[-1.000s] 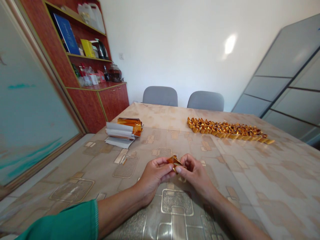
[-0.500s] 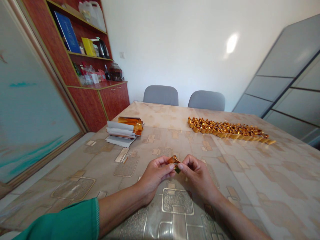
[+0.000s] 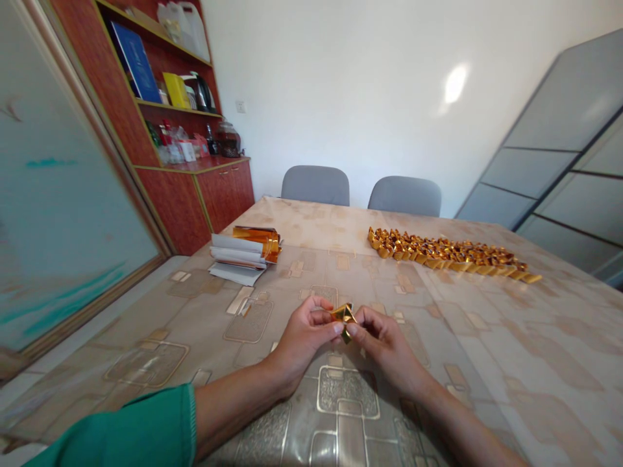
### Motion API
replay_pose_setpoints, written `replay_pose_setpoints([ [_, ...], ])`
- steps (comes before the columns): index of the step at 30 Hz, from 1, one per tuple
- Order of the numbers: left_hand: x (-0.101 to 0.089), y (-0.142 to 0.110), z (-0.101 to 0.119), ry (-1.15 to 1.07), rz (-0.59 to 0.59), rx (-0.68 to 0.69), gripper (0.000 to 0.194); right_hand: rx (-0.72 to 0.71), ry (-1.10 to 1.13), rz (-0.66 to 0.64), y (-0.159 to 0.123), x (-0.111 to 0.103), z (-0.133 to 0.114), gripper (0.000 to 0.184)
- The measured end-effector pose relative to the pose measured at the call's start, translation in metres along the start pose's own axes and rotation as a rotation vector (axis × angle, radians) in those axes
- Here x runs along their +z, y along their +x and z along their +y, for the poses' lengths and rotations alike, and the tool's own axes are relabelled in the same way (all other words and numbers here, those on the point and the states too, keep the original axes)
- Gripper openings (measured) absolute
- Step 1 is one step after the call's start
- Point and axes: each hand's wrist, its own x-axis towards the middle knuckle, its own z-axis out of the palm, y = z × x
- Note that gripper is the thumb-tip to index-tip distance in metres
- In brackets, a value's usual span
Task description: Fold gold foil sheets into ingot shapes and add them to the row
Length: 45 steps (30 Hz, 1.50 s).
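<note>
Deftly, a person's left hand (image 3: 304,340) and right hand (image 3: 387,350) pinched a small gold foil piece (image 3: 343,318) between their fingertips above the patterned tablecloth (image 3: 549,363), the foil standing in a sharper peak than moments earlier. Farther off lay a stack of white paper sheets (image 3: 237,256) at left and a long row of folded gold foil pieces (image 3: 445,256) at right.

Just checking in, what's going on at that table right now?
A person's left hand and right hand are together over the table, pinching a small folded piece of shiny gold foil between their fingers. Beyond them, on the beige patterned table cover, lies a long row of similar folded gold foil pieces. Further left sits a stack of white paper sheets, with shiny gold foil strips at its far end.
</note>
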Motion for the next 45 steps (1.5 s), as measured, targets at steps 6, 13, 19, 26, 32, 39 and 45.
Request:
replay_pose_setpoints([
  [6, -0.001, 0.002, 0.004, -0.001, 0.02, -0.021, 0.04, 0.034, -0.021, -0.04, 0.0, 0.001, -0.005, 0.037],
  [13, 0.001, 0.001, 0.002, -0.077, 0.001, -0.083, 0.043, -0.061, -0.016, -0.011, 0.001, 0.002, 0.0, 0.031],
  [19, 0.001, 0.003, 0.004, -0.145, -0.057, -0.111, 0.04, -0.023, 0.147, 0.037, 0.001, 0.005, -0.002, 0.032],
  [26, 0.004, 0.0, 0.005, 0.093, 0.021, 0.022, 0.025, -0.042, -0.008, -0.047, 0.0, 0.004, 0.0, 0.031],
  [32, 0.005, 0.0, 0.002, 0.283, -0.017, 0.158, 0.029, -0.056, -0.078, 0.039, 0.001, 0.001, -0.003, 0.031],
  [39, 0.006, -0.001, -0.004, 0.391, -0.088, 0.168, 0.028, -0.051, -0.066, 0.021, -0.001, -0.002, -0.005, 0.036],
  [45, 0.006, -0.003, -0.006, 0.365, -0.134, 0.149, 0.028, -0.021, -0.057, -0.06, 0.0, -0.001, -0.003, 0.038],
])
